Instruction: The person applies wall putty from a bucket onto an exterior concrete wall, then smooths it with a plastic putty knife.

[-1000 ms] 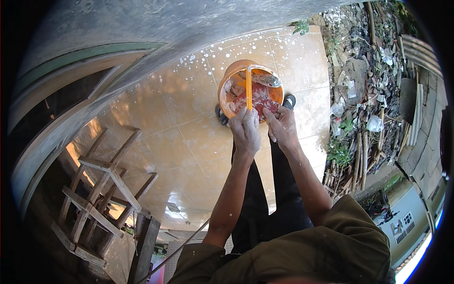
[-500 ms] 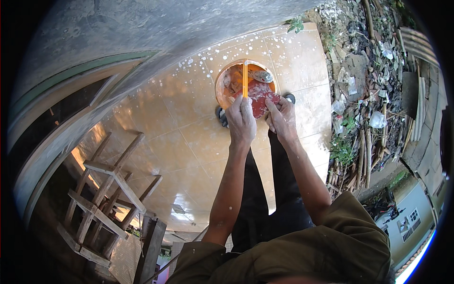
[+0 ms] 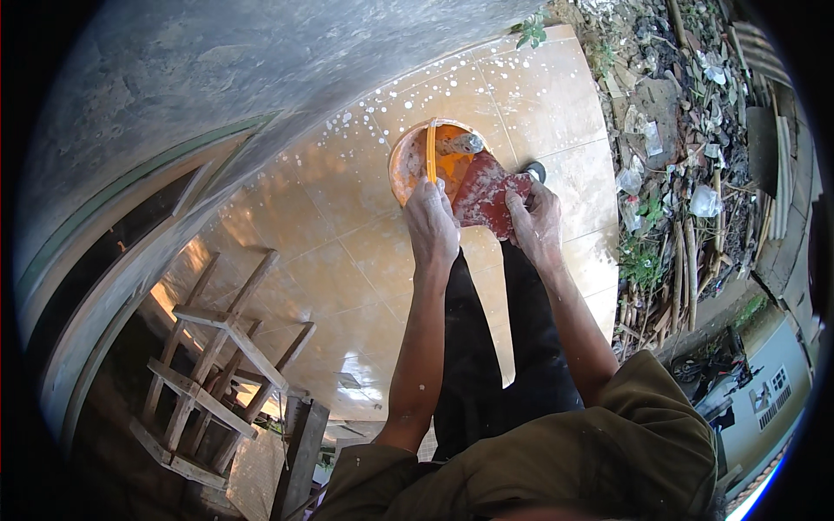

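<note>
An orange bucket (image 3: 398,170) with white smears stands on the tiles in front of me. Its yellow-orange strap handle (image 3: 431,149) runs from the far rim into my left hand (image 3: 432,224), whose fingers are closed round it. With my right hand (image 3: 536,221) I pinch the right edge of a dark red sheet (image 3: 486,193) spotted with white. That sheet covers the bucket's right and near side, and its left edge reaches close to my left fingers. Inside the bucket lies a whitish, crusted object (image 3: 464,144) of unclear kind. White residue coats both hands.
A wooden frame stand (image 3: 208,373) sits at the left, near a window opening in the grey wall (image 3: 287,61). White spots speckle the tiled floor (image 3: 356,260) along that wall. Rubble, sticks and plastic litter (image 3: 682,217) lie beyond the right edge of the tiles.
The red sheet has moved right and nearer me with my right hand, and more of it shows. In the picture the bucket and my left hand sit slightly farther left.
</note>
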{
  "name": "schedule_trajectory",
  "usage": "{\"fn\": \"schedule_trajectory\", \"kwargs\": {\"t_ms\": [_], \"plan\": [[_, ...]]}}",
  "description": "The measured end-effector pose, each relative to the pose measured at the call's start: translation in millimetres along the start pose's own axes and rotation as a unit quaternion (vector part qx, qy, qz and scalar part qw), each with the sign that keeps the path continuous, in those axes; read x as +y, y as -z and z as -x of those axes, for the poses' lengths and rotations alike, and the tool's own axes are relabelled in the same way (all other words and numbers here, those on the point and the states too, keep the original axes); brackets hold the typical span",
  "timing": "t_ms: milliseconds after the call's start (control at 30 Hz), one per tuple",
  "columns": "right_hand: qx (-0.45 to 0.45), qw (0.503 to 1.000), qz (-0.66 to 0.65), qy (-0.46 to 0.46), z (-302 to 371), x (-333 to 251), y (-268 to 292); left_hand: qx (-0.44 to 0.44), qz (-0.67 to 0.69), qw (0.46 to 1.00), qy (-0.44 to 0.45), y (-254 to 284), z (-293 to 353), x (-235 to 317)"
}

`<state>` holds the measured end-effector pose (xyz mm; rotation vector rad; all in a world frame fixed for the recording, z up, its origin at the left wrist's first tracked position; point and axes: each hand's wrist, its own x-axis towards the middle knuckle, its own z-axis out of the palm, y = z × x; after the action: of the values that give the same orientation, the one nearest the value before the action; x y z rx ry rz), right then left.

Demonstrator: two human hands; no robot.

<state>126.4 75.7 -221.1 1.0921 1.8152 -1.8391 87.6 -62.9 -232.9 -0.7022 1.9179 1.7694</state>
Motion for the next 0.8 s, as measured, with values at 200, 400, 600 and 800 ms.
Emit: {"fn": "schedule_trajectory", "kwargs": {"t_ms": [200, 400, 600, 800], "plan": [[0.043, 0.998, -0.039, -0.012, -5.9, -2.4, 28.4, 0.034, 0.049, 0.997, 0.043, -7.6, -8.0, 3.6], [0.063, 0.978, -0.194, 0.036, -22.6, 5.1, 44.3, 0.053, 0.115, 0.991, 0.051, 13.9, -8.7, -4.6], [-0.002, 0.953, -0.303, 0.019, -70.5, -2.9, 23.1, 0.052, 0.114, 0.991, 0.045, 46.1, -5.9, -18.3], [-0.070, 0.888, -0.454, -0.032, -115.8, -30.6, -17.6, 0.082, 0.109, 0.987, 0.087, 60.6, -8.7, -31.3]]}}
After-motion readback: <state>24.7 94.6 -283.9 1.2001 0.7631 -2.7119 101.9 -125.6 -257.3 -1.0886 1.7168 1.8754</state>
